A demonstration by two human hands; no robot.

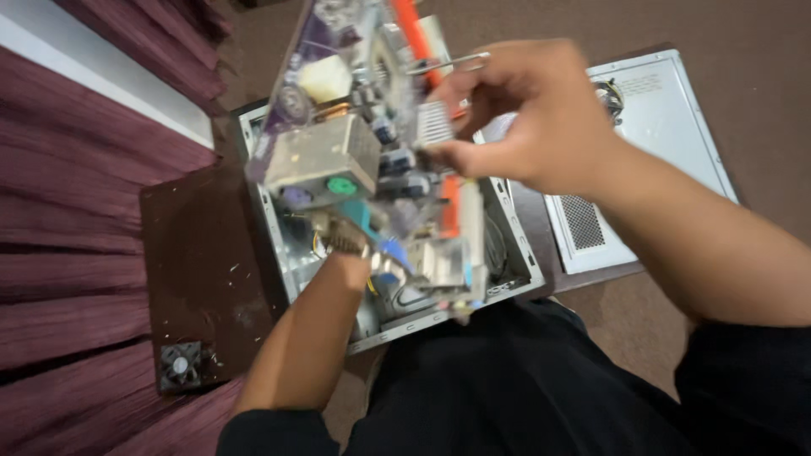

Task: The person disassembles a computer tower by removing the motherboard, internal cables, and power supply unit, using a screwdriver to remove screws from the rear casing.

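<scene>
The purple computer circuit board [355,127], crowded with metal port blocks, green and violet round sockets and orange slots (motion blur smeared much of it), was held tilted in the air above the open grey metal computer case [515,253] that lay on the dark brown table [198,262]. The right hand [528,118] had its fingers [460,156] pinched on the board's upper right part, while the left hand [351,253] reached up beneath it, its fingers hidden so that their grip could not be told. A white metal side panel [667,127] lay right of the case, and a small black fan [180,366] sat at the table's near left corner.
</scene>
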